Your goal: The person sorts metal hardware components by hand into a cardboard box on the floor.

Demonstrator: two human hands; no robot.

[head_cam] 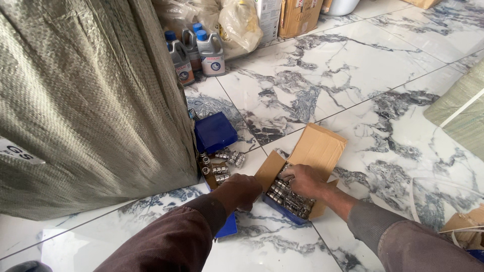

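Two hands work low over the marble floor [327, 85]: I see my right hand [301, 180] with fingers curled down among shiny metal cylinders [290, 199] packed in an open cardboard box [317, 148]. My left hand [243, 190] rests loosely closed against the box's near flap, just beside more loose cylinders [222, 163] and a blue box [215, 132].

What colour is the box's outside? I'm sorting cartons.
Blue outside, brown flaps: the open box, head view.

Left hand [243, 190] fisted, right hand [301, 179] spread

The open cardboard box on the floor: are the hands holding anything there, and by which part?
The left hand rests at the cardboard box's flap edge; the right hand reaches among the metal parts inside. A firm hold cannot be told.
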